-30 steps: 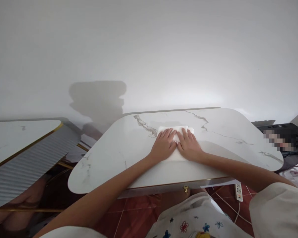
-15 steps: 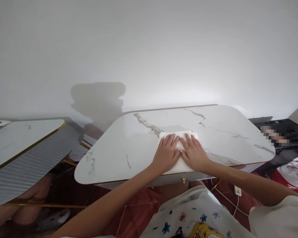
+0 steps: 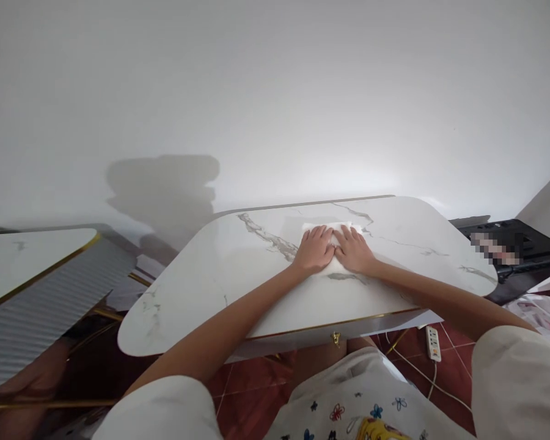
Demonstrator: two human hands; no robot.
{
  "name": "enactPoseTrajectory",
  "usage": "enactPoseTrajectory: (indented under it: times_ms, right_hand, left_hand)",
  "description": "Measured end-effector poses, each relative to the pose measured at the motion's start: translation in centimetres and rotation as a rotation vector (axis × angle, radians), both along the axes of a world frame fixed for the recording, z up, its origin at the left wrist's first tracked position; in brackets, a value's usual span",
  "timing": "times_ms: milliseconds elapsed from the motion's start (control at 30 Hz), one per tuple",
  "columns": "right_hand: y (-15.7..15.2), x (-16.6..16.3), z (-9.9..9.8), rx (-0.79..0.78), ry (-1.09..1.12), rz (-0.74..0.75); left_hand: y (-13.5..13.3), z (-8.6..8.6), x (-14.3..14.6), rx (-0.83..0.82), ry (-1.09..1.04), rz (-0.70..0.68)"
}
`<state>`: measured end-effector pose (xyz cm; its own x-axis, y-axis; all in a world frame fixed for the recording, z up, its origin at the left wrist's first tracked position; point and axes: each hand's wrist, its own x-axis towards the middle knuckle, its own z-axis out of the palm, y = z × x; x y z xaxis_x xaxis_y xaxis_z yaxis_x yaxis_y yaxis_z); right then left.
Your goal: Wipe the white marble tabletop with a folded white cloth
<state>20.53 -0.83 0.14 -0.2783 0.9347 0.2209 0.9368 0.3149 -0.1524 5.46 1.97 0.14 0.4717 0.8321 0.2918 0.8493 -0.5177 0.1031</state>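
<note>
My left hand (image 3: 315, 250) lies flat on a folded white cloth or paper towel (image 3: 334, 266), its fingers stretched toward the wall. Beside it, my right hand (image 3: 354, 250) rests on the same piece with fingers extended, and the two thumbs meet near its middle. Both palms hide much of the white piece, whose far edge shows beyond the fingertips. Underneath is a white marble-patterned tabletop (image 3: 183, 290) with grey veins and a gold-coloured edge. A small gold knob (image 3: 335, 339) sits on its front, nearest my body.
To the left stands another marble-patterned table (image 3: 27, 263) with a ribbed grey side; a person's legs show below. A black table or stand (image 3: 543, 247) with a blurred-out patch adjoins on the right. A power strip (image 3: 433, 343) and cord lie on red tiles near a plastic bag (image 3: 541, 315).
Both hands have pushed the white piece away from me, toward the wall, leaving the table's near edge. The view has shifted slightly to the right.
</note>
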Motion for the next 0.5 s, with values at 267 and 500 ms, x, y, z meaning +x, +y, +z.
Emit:
enactPoseTrajectory:
  times_ms: [267,500]
  right_hand:
    - [7.1,0.1,0.0,-0.003,0.021,-0.012]
    - [11.5,-0.1,0.2,0.019,0.042,-0.011]
  left_hand:
    - [6.4,0.0,0.0,0.027,-0.111,-0.003]
    - [11.3,-0.1,-0.2,0.003,-0.147,0.017]
